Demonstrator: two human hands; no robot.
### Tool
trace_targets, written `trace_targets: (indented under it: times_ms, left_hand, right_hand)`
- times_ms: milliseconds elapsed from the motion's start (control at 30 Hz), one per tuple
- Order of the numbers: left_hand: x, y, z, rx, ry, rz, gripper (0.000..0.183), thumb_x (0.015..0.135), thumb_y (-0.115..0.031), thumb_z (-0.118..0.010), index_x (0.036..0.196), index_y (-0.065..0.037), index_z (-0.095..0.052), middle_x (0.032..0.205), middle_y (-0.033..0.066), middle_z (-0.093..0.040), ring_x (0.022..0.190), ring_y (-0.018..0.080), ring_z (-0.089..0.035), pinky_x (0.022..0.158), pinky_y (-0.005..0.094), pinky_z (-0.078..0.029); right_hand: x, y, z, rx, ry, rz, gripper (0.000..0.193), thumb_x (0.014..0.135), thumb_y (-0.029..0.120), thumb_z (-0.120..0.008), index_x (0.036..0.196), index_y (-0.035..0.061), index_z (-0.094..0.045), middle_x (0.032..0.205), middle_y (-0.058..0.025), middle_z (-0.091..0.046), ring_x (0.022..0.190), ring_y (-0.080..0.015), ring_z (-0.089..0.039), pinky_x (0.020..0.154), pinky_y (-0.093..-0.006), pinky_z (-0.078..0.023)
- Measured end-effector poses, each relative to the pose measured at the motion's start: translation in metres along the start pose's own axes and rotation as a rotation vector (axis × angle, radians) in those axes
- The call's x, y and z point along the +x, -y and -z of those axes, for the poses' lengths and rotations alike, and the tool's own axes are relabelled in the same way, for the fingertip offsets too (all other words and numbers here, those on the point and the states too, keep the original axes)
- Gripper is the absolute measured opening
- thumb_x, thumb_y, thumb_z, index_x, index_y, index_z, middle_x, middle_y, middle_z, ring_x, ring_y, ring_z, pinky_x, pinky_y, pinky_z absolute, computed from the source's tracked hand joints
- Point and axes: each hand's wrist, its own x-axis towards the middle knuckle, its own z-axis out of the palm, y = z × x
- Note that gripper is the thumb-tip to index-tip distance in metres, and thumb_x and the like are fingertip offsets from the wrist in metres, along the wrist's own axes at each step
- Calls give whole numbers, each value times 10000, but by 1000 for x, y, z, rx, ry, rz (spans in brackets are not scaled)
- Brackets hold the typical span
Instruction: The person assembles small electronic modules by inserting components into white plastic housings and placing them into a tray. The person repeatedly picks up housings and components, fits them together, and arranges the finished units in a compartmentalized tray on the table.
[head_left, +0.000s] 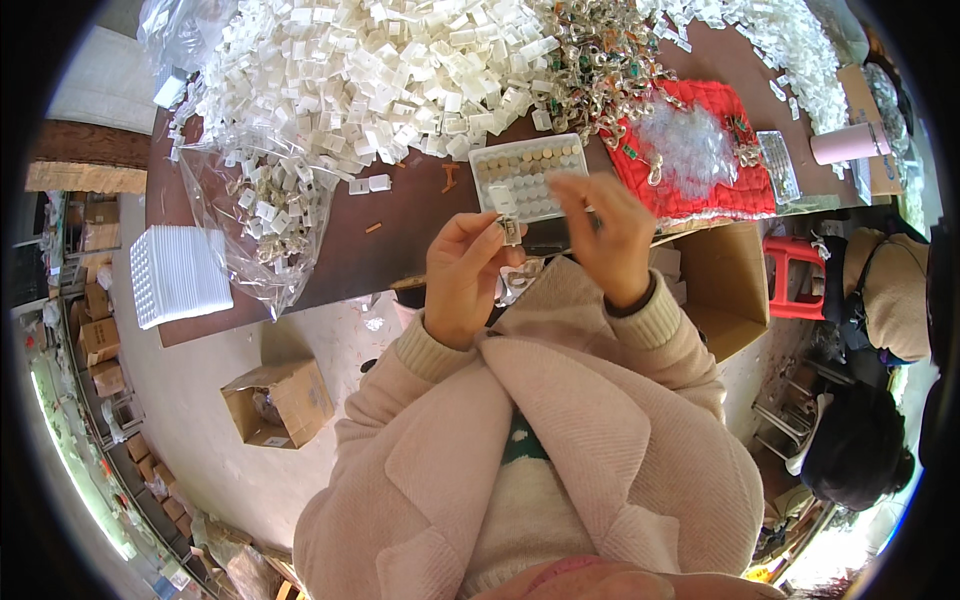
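My left hand (463,275) is closed in a pinch. Between its thumb and fingertips is a small metal-and-white plastic part (511,232), too small to name exactly. Just to its right, my right hand (612,235) is raised over the near right corner of a white tray (484,158). Motion smears its fingertips, so whether they hold anything is unclear. Rows of small round pieces sit in the tray's pockets, tan ones on the far side and pale ones nearer. A white plastic piece (499,196) shows right above the part in my left hand.
A big heap of white plastic pieces (390,70) covers the far table. Beside it are metal parts (600,60) and a red cloth (735,110) with clear pieces. Stacked white trays (180,277) stand at left; a pink cylinder (850,144) lies at right. Cardboard boxes (290,400) rest below.
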Motion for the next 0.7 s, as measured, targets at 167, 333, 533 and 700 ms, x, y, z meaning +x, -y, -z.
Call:
trace_targets:
  times_ms: [167,333,533,700]
  left_hand:
    - [3,-1,2,36,11,0,136,976,-41,-600,1106,-3,-606,1051,191,-685,772,183,-626,763,338,-526]
    - [1,1,0,68,-37,-3,108,986,-47,-586,1077,9,-566,1046,178,-661,786,162,-607,784,330,-529]
    - [2,-4,-9,162,-57,-18,117,977,-43,-600,1085,-6,-572,1048,161,-678,809,187,-639,764,326,-537]
    - [1,-3,-7,291,12,-95,126,977,-51,-611,1089,-5,-579,1020,119,-673,828,191,-658,766,316,-548]
  right_hand:
    - [15,-51,-6,-363,-33,10,198,825,20,-707,1014,70,-737,850,-98,-643,788,-280,-627,691,-371,-517]
    - [11,-67,-9,-475,30,-1,174,782,52,-704,953,70,-671,867,-102,-637,837,-320,-621,723,-412,-513]
    - [24,-36,-2,-276,48,8,129,808,6,-701,913,31,-630,869,-138,-644,800,-358,-627,696,-424,-507]
    - [3,12,-6,37,174,96,163,815,-38,-696,956,19,-638,888,-140,-665,808,-351,-654,707,-405,-529]
